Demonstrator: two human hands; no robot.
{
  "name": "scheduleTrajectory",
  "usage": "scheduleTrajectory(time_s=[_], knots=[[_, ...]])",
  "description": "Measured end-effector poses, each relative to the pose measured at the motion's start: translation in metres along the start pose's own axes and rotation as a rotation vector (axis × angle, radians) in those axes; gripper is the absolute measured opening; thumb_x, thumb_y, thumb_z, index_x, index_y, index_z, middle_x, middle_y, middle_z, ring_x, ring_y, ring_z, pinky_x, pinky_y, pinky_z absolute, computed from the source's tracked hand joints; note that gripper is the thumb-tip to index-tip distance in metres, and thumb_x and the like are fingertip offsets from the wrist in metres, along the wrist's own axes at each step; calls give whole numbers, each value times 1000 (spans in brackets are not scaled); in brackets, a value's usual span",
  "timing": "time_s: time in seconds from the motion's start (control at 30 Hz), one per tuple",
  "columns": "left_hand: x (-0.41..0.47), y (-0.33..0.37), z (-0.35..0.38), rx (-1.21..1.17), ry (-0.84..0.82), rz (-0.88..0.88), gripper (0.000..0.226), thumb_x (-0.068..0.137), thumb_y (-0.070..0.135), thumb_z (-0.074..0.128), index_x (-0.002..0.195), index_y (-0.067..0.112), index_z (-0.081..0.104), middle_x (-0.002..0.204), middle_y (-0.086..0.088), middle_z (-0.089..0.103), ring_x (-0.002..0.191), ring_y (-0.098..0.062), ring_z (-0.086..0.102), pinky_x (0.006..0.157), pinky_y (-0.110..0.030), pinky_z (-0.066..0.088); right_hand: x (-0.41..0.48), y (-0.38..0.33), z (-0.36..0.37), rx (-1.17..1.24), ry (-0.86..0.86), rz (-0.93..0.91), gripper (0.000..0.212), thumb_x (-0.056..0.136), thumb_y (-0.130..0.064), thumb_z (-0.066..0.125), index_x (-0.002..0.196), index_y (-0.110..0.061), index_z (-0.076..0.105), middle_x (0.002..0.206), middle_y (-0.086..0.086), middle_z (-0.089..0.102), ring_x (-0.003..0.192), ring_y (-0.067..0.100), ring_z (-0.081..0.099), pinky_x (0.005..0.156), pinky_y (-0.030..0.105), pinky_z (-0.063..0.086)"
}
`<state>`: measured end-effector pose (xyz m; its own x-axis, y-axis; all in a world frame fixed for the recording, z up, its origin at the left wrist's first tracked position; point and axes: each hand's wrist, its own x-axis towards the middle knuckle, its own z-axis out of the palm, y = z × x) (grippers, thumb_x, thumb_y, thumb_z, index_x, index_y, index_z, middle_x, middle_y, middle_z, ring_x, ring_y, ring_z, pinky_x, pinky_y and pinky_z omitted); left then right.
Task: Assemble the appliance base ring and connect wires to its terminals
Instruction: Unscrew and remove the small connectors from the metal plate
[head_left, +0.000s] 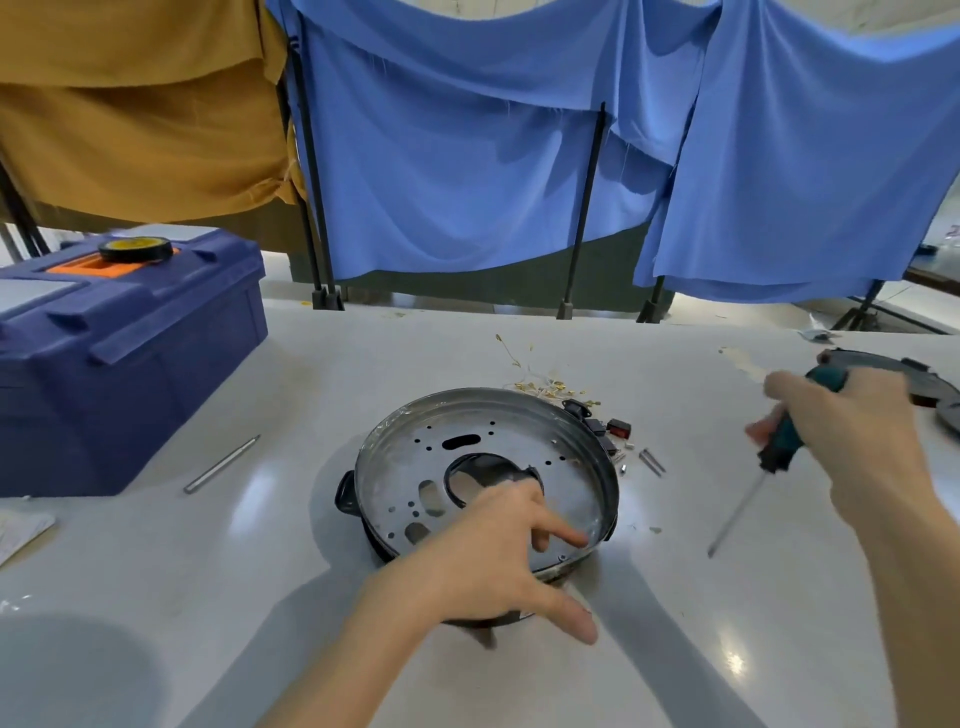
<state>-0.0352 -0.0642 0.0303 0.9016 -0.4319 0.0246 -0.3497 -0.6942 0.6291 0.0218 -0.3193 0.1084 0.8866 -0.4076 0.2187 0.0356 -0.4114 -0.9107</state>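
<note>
The round metal appliance base (519, 441) lies in the middle of the white table, its perforated plate up, with a black ring showing in its central hole and a black handle at its left. My left hand (498, 556) grips the near rim, fingers inside and thumb outside. My right hand (841, 421) holds a teal-handled screwdriver (779, 452) to the right of the base, its shaft pointing down-left above the table. Thin wires with gold terminals (540, 384) lie just behind the base.
A blue toolbox (130, 353) with a tape roll on its lid stands at the left. A metal rod (223, 463) lies beside it. Small black and red parts and screws (623, 441) sit right of the base. A dark round plate (930, 389) lies at the far right.
</note>
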Motion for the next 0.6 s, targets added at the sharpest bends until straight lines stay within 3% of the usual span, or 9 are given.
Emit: scheduleTrajectory(time_s=[0.07,0.13,0.23,0.33,0.5,0.6], knots=[[-1,2,6,163,18,11,45,67,49,81,107,30,70,87,2,50,79,-8,41,65,-27,40,2,17,15,-47,-255,133,17,90,-7,58,80,6,57,63,19,69,35,24,58,40,28,48],[0,4,8,216,64,55,18,80,33,73,80,15,69,80,-16,52,69,-20,38,58,-33,34,-2,36,36,-175,-465,181,22,92,-12,59,80,6,61,69,20,72,32,24,50,37,25,39],[-1,3,10,273,90,60,27,87,27,62,67,9,61,75,-8,45,71,-24,44,59,-38,39,-16,55,66,-266,-656,190,27,92,-18,58,76,3,65,68,20,72,34,18,36,42,22,31],[-3,1,10,299,101,53,27,90,28,60,69,10,62,79,0,43,75,-20,45,64,-39,41,-25,60,82,-154,-680,222,22,89,-4,60,72,8,61,55,13,68,29,14,30,37,15,27],[-4,1,11,253,157,45,26,89,24,61,66,13,60,74,2,39,71,-17,41,61,-38,39,-26,62,88,-26,-657,303,17,91,0,60,76,8,58,61,19,69,30,12,28,33,15,25],[-4,0,13,238,156,47,25,88,22,61,65,12,59,73,-7,44,69,-22,43,55,-33,32,-27,64,88,-15,-663,313,15,91,0,61,82,11,59,64,20,70,32,12,29,34,16,25]])
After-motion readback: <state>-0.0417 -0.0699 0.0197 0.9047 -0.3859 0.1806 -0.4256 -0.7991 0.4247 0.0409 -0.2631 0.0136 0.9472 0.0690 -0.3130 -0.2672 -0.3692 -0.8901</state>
